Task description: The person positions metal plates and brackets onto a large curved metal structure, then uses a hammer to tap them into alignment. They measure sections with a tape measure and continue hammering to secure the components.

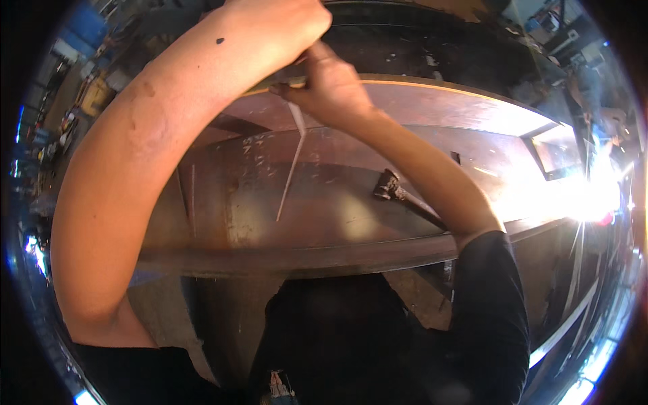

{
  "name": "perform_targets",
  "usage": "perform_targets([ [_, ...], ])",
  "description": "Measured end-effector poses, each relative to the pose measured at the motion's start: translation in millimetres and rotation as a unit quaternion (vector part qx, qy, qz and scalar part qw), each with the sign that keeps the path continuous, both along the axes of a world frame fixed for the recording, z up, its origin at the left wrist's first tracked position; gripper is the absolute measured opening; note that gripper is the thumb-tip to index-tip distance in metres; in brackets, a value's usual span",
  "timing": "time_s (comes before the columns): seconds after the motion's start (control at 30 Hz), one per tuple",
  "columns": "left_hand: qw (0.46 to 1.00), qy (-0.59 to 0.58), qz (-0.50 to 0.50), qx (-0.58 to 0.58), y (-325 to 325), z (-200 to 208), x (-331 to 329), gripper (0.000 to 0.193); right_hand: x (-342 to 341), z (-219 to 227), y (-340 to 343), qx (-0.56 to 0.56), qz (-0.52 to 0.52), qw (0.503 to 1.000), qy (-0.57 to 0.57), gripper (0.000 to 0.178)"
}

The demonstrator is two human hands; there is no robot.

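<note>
My left hand (297,19) is at the top edge, partly cut off, its fingers curled under and mostly hidden. Just below and touching it, my right hand (337,88) is closed, its thumb stretched out to the left over the edge of a reddish-brown steel beam (432,148). What either hand grips is hidden. Below the right thumb runs a thin, pale, bent strip (291,172); whether it is held or lies against the beam, I cannot tell. A hammer (387,185) with a dark, crusted head rests in the beam beneath my right forearm.
An intense white welding glare (594,192) with sparks burns at the beam's right end, washing out what is around it. A dark surface (418,50) lies beyond the beam. Chalk-like marks show on the steel. Shop clutter (94,98) stands at far left.
</note>
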State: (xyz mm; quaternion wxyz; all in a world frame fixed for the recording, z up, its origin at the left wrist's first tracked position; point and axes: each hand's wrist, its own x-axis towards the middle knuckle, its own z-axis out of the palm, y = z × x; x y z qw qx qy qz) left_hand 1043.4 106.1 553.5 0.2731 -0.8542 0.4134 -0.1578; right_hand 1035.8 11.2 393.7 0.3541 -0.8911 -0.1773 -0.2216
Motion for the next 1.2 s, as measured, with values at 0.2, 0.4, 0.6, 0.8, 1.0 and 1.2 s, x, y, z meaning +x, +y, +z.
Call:
perform_targets([
  [0.2,0.945,0.056,-0.238,-0.217,-11,-46,-9,0.02,30,-13,-20,-0.361,-0.07,0.912,-0.184,0.035],
  [0.4,0.871,0.336,0.158,-0.322,62,-223,-43,0.03,50,-21,-16,-0.095,0.022,0.995,0.034,0.034],
  [0.6,0.755,0.529,0.355,-0.156,55,-333,-57,0.069,40,-10,-32,-0.15,0.008,0.989,0.0,0.036],
  [0.8,0.716,0.587,0.341,-0.161,-5,-376,-65,0.057,36,-2,-56,-0.158,-0.002,0.987,-0.025,0.035],
  [1.0,0.74,0.544,0.358,-0.171,-17,-414,-67,0.041,53,-1,-60,-0.156,0.039,0.987,-0.017,0.027],
  [1.2,0.723,0.567,0.347,-0.186,-23,-407,-64,0.045,61,-3,-71,-0.126,0.062,0.99,0.007,0.024],
])
